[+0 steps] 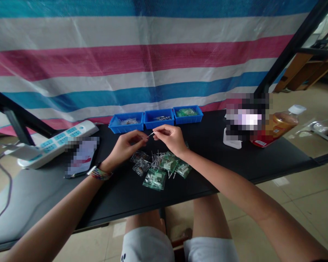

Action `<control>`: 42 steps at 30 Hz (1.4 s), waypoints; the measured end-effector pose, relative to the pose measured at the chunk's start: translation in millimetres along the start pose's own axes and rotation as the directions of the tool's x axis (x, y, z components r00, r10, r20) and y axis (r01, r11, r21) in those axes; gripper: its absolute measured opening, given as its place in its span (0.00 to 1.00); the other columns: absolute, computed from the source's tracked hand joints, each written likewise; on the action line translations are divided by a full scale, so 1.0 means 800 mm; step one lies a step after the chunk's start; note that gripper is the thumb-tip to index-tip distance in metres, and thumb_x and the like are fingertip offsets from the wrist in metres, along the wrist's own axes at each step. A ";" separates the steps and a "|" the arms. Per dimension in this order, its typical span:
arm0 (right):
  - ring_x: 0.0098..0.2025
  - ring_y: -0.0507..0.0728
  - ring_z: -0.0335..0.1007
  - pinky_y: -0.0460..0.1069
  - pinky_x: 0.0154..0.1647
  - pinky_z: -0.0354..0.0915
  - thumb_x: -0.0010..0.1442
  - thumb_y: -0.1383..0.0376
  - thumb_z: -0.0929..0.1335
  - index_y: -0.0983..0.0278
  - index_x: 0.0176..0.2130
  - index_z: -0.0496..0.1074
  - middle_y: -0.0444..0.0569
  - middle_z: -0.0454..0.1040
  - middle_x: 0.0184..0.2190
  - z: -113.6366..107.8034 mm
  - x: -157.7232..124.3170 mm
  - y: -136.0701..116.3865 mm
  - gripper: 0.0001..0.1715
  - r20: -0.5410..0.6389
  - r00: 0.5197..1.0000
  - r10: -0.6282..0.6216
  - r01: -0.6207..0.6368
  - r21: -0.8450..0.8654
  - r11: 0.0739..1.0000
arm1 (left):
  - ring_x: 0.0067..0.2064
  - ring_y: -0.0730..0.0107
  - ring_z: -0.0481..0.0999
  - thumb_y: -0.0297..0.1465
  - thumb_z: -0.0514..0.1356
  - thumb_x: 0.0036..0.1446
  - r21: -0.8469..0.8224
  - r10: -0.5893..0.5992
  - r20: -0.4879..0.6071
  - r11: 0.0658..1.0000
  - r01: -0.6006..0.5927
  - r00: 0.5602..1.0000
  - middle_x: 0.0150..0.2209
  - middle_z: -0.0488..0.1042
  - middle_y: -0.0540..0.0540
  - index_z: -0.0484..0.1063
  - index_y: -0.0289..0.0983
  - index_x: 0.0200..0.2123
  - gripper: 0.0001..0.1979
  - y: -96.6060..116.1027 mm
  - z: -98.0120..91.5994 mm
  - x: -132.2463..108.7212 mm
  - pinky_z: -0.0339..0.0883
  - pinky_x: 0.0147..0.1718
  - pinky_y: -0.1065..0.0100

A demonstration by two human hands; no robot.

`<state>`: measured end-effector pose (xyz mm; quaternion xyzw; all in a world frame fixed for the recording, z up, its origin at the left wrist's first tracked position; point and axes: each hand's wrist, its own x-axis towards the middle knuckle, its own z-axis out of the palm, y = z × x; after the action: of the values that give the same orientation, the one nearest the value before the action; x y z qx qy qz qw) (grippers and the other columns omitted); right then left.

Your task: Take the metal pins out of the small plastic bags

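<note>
My left hand [125, 147] and my right hand [171, 138] meet above the black table [235, 160], fingertips pinched together on a small thin metal pin [151, 135]. A beaded bracelet is on my left wrist. Below the hands lies a heap of small clear bags [161, 168] with green parts, with several loose metal pins among them. Both hands are closed in a pinch.
Three blue bins [155, 118] stand in a row at the table's back edge. A white power strip [54, 143] and a blurred item lie at the left. A bottle [282, 123] and a white stand are at the right. A striped tarp hangs behind.
</note>
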<state>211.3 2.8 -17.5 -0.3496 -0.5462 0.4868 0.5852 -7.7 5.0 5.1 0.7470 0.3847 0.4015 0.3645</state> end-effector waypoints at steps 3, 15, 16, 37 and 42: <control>0.36 0.56 0.83 0.54 0.44 0.81 0.57 0.57 0.77 0.62 0.38 0.80 0.47 0.82 0.33 0.000 0.000 0.000 0.13 0.026 1.000 0.013 -0.012 -0.007 1.000 | 0.32 0.61 0.82 0.51 0.72 0.58 0.006 0.008 -0.061 1.000 -0.007 0.998 0.32 0.82 0.43 0.82 0.39 0.37 0.20 0.003 0.001 0.000 0.77 0.33 0.65; 0.31 0.53 0.74 0.47 0.31 0.70 0.61 0.57 0.74 0.61 0.37 0.79 0.46 0.78 0.31 -0.005 -0.003 -0.009 0.10 0.088 0.994 -0.057 0.076 -0.223 0.972 | 0.28 0.63 0.76 0.48 0.67 0.64 -0.004 0.006 -0.102 1.000 -0.006 0.995 0.28 0.79 0.43 0.81 0.38 0.29 0.20 0.008 0.003 0.001 0.72 0.30 0.65; 0.30 0.53 0.74 0.47 0.30 0.69 0.62 0.55 0.74 0.61 0.37 0.78 0.45 0.78 0.30 -0.005 -0.003 -0.007 0.12 0.087 0.995 -0.051 0.070 -0.224 0.972 | 0.28 0.63 0.77 0.49 0.68 0.63 -0.029 -0.010 -0.107 1.000 0.007 0.994 0.28 0.79 0.43 0.81 0.37 0.30 0.20 0.009 0.003 0.001 0.72 0.30 0.65; 0.32 0.52 0.77 0.49 0.35 0.76 0.57 0.58 0.76 0.62 0.40 0.75 0.44 0.78 0.33 -0.004 0.000 -0.002 0.13 0.153 0.988 0.029 -0.019 -0.066 0.998 | 0.30 0.65 0.78 0.49 0.70 0.62 0.016 0.045 -0.136 0.999 -0.043 0.990 0.28 0.79 0.46 0.78 0.38 0.33 0.19 0.004 0.003 -0.004 0.70 0.32 0.67; 0.32 0.53 0.77 0.49 0.34 0.76 0.57 0.60 0.75 0.62 0.37 0.74 0.43 0.77 0.30 -0.003 -0.004 0.000 0.11 0.177 0.984 0.014 0.000 -0.081 0.997 | 0.29 0.67 0.77 0.48 0.69 0.62 0.036 0.035 -0.176 0.999 -0.029 0.984 0.27 0.78 0.47 0.79 0.37 0.33 0.19 0.007 0.004 -0.004 0.69 0.31 0.69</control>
<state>214.0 0.3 -18.9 -0.3302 -0.6140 0.4955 0.5181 -4.8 -0.6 7.4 0.7206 0.4102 0.4652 0.3099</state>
